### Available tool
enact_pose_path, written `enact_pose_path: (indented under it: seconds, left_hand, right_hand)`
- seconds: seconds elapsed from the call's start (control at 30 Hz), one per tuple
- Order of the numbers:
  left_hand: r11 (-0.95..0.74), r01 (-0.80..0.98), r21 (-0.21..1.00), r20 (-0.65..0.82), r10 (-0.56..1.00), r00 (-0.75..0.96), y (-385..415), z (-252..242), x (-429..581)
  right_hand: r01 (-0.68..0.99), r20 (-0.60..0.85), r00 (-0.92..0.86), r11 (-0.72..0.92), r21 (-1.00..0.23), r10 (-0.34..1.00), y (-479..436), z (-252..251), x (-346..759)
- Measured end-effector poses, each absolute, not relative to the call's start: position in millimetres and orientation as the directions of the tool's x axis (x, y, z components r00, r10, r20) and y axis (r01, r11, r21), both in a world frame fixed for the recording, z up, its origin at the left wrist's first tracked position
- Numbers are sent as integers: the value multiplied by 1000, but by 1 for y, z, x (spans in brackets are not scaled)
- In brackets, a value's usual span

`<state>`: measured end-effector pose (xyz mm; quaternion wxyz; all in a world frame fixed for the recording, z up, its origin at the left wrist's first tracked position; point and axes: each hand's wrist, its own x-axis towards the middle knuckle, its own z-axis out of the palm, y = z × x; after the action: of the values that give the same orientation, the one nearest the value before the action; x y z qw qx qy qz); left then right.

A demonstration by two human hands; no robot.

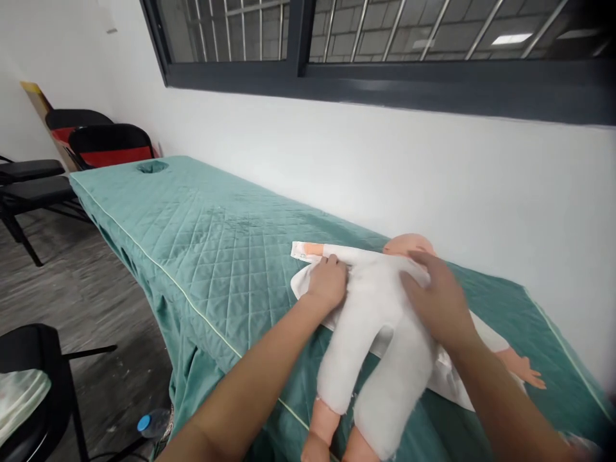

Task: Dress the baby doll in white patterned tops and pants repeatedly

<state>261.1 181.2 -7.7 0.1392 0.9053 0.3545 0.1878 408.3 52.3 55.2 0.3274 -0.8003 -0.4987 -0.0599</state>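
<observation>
Green quilted bed cover (212, 244), hole (153, 167) at far end. Doll (378, 282) with white cloth body lies on near end, head toward wall (481, 173), legs toward person, arms stretched out to both sides. White garment (301, 281) spread partly underneath. Left hand (328, 282) beside torso, fingers curled over garment; cannot tell whether they pinch it. Right hand (436, 298), blurred, at doll's other side near head, thumb and fingers spread wide. Black-and-red chairs (113, 141) beyond far end; blue-capped bottle (154, 423) low beside bed cover.
</observation>
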Motion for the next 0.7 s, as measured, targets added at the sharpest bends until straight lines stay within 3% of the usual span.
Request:
enact_pose_path:
  seconds: [0.17,0.27,0.33,0.47,0.6,0.7]
  left_hand:
    - [-703,644,303,219,708,671,187,-17,285]
    - [-728,654,207,231,686,690,191,-22,289]
    - [-739,651,173,247,673,698,193,-23,290]
    - [-709,660,249,275,705,653,200,-24,288]
    - [-583,700,413,274,812,515,212,-25,282]
    - [-530,612,587,279,842,461,223,-28,278]
  right_hand:
    - [982,151,155,-135,-134,976,145,63,410]
    - [991,-109,127,-130,-26,986,185,56,408]
    - [990,-197,135,-138,-2,971,199,53,408]
    - [989,-187,143,-145,0,972,201,54,417]
    - [993,-59,76,-81,-89,995,180,59,434]
    - [983,-5,-10,9,-183,1000,162,62,446]
